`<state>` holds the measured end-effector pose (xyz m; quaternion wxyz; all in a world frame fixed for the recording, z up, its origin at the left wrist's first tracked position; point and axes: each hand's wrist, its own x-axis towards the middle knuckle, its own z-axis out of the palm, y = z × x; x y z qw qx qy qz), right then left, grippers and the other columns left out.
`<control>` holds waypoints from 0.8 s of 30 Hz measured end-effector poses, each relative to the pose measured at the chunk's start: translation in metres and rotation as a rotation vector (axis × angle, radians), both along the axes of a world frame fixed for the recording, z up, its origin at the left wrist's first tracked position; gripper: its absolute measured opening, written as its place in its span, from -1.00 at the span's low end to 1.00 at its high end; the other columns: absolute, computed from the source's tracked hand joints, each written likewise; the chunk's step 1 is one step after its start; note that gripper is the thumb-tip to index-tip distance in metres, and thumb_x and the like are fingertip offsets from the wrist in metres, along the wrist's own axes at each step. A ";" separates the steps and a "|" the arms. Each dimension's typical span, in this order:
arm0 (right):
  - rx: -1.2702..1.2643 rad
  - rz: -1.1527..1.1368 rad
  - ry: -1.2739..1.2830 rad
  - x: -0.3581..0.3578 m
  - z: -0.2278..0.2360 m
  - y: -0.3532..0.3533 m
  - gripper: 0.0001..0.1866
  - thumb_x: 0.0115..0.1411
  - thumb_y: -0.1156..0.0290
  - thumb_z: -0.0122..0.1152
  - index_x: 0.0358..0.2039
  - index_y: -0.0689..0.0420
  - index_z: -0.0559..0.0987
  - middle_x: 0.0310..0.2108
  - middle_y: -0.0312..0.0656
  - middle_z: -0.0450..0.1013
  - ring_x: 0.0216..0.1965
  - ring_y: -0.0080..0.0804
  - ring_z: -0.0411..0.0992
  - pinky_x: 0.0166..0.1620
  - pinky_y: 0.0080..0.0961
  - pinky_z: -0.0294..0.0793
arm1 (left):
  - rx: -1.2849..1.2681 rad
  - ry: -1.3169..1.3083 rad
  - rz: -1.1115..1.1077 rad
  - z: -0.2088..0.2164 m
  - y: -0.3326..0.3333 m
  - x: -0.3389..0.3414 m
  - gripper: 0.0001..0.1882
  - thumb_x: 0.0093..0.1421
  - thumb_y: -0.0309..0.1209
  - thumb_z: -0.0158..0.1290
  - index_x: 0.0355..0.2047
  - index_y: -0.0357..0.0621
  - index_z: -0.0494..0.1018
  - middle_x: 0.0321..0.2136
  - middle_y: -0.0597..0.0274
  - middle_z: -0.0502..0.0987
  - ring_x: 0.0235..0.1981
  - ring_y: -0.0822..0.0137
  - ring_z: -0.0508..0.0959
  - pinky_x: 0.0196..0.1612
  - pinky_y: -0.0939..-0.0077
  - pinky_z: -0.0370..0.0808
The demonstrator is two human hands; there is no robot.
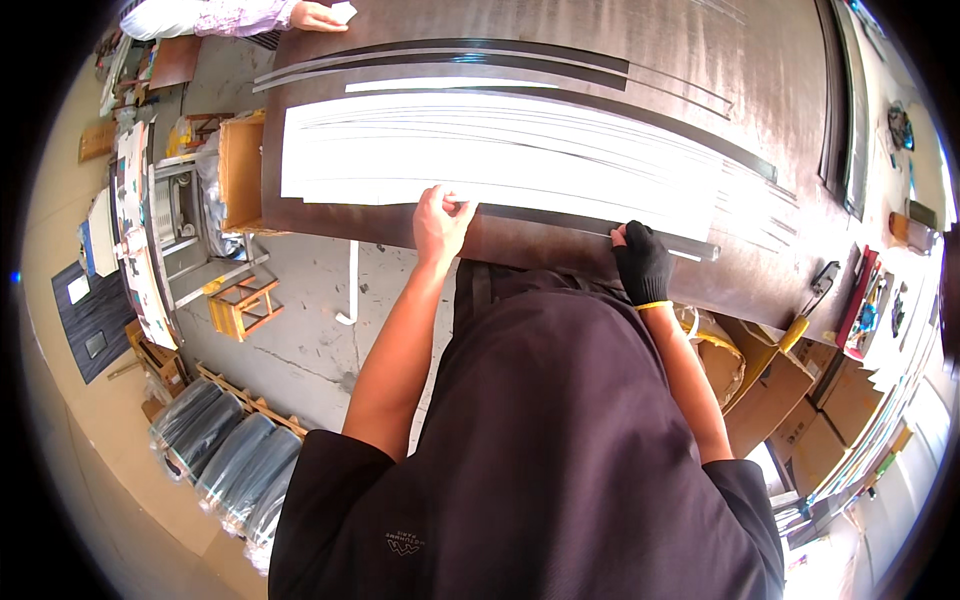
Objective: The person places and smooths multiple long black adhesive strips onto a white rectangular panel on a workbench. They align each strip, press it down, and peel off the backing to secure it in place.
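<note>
A long, narrow dark strip lies along the near edge of a stack of white sheets. At the strip's left end is my bare left hand, its thumb and fingertips pinched together on it by the sheets' edge. My right hand, in a black glove with a yellow cuff, is closed at the strip nearer its right end, with bare fingertips showing. Several thin dark lines or strips run lengthwise over the white sheets. Everything rests on a dark brown table.
Longer black strips lie beyond the sheets. Another person's hand holds a small white piece at the far left. A cardboard box and wooden stool stand left. A clamp-like tool sits at the table's right, above cardboard boxes.
</note>
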<state>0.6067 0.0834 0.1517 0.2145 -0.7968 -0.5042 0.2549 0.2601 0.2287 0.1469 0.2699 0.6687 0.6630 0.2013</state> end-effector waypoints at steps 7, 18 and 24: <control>0.009 0.003 0.004 -0.001 0.006 0.000 -0.75 0.37 0.11 0.40 -0.25 0.01 0.66 -0.28 -0.05 0.68 -0.20 0.15 0.65 -0.20 0.03 0.59 | -0.020 0.024 0.014 -0.003 0.002 -0.001 -0.62 0.17 -0.27 0.50 -0.20 -0.23 0.59 -0.28 0.16 0.67 -0.35 0.25 0.68 -0.15 0.26 0.67; 0.025 0.013 -0.026 0.000 -0.001 -0.002 -0.76 0.37 0.11 0.40 -0.25 0.00 0.66 -0.27 -0.08 0.68 -0.21 0.13 0.65 -0.20 0.02 0.60 | -0.059 0.020 0.030 -0.001 0.000 0.002 -0.67 0.18 -0.30 0.44 -0.17 -0.20 0.59 -0.26 0.13 0.64 -0.30 0.16 0.67 -0.12 0.20 0.64; 0.046 0.010 -0.019 0.000 -0.002 -0.003 -0.76 0.36 0.11 0.40 -0.24 0.00 0.66 -0.27 -0.07 0.68 -0.21 0.13 0.65 -0.20 0.03 0.61 | -0.060 -0.038 0.025 -0.004 0.001 -0.006 -0.83 0.27 -0.47 0.28 -0.16 -0.21 0.58 -0.27 0.10 0.64 -0.36 0.14 0.68 -0.19 0.22 0.64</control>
